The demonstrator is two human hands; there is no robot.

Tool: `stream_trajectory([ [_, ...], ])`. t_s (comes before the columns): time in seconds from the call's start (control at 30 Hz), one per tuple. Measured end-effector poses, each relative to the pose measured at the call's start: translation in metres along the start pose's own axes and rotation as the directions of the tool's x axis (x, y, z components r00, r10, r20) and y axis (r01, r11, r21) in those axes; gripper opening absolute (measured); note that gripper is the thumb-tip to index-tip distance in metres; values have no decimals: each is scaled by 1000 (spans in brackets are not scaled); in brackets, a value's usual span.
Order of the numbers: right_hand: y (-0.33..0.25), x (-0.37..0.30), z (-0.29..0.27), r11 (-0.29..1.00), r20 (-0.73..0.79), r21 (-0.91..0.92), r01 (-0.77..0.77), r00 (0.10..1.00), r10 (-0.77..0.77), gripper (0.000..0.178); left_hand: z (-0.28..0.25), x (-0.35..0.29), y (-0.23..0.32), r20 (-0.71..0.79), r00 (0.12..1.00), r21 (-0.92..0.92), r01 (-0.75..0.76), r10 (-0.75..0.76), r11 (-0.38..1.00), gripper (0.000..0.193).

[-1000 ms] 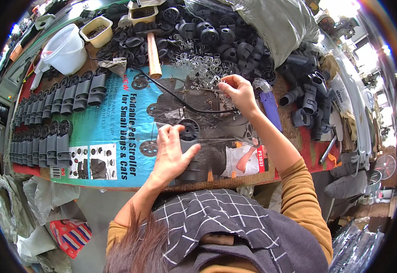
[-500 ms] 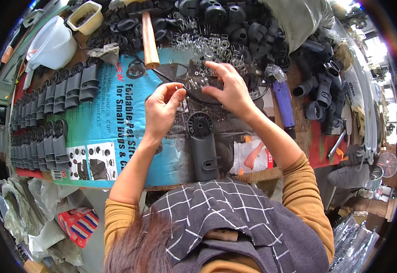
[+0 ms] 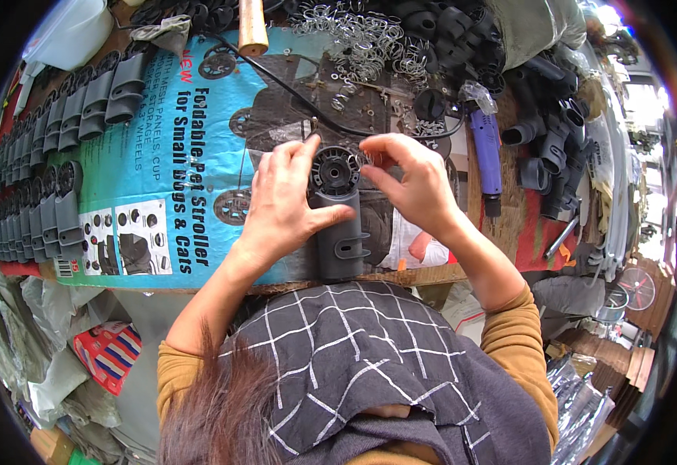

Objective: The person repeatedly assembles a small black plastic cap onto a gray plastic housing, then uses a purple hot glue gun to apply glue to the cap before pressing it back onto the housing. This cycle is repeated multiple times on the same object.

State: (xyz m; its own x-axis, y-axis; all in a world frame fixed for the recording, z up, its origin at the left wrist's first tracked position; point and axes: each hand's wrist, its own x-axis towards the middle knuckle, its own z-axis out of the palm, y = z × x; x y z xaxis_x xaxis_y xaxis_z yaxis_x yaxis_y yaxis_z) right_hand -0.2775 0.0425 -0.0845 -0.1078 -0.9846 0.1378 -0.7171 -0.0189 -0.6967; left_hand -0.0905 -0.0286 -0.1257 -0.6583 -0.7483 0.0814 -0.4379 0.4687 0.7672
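Note:
A dark grey plastic tube part [image 3: 340, 244] with a round, slotted head [image 3: 335, 170] lies in front of me, its head pointing away. Along its left side rests my left hand [image 3: 280, 194], open, fingers stretched forward and thumb lying over the tube. A small metal piece [image 3: 314, 124] shows at its fingertips; whether the fingers touch it I cannot tell. My right hand [image 3: 416, 178] is at the right rim of the round head, thumb and forefinger pinched on a small wire spring [image 3: 365, 157], partly hidden by the fingers.
Loose wire springs [image 3: 361, 43] are heaped beyond my hands. A black cable [image 3: 292, 89] crosses the printed blue sheet [image 3: 144, 167]. A wooden handle [image 3: 252, 27] juts in at the top. Right lie a purple tool [image 3: 485, 151] and dark plastic parts [image 3: 551, 155]; left stand rows of grey parts [image 3: 63, 198].
My left hand has opened from a pinch and come down beside the tube part. The right hand has moved nearer, from the springs to the round head, now pinching a spring. The view has shifted.

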Motion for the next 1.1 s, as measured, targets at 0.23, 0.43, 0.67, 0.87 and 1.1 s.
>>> stream_trajectory([
  [0.23,8,2,19,967,73,-118,228,973,-220,21,15,-1,-3,23,1000,32,13,-14,999,86],
  [0.43,-1,5,5,988,84,-73,132,988,-126,36,3,5,-5,83,996,25,-21,19,999,89],
  [0.67,90,81,-61,970,-356,-141,-197,924,136,20,6,78,-12,41,979,246,-205,201,947,28],
  [0.87,162,123,-97,544,-468,-676,-497,860,203,27,-10,97,-29,-186,962,254,-151,202,955,21],
  [1.1,176,112,-94,657,-439,-614,-438,881,177,32,-6,66,-22,-228,953,135,-171,198,976,19],
])
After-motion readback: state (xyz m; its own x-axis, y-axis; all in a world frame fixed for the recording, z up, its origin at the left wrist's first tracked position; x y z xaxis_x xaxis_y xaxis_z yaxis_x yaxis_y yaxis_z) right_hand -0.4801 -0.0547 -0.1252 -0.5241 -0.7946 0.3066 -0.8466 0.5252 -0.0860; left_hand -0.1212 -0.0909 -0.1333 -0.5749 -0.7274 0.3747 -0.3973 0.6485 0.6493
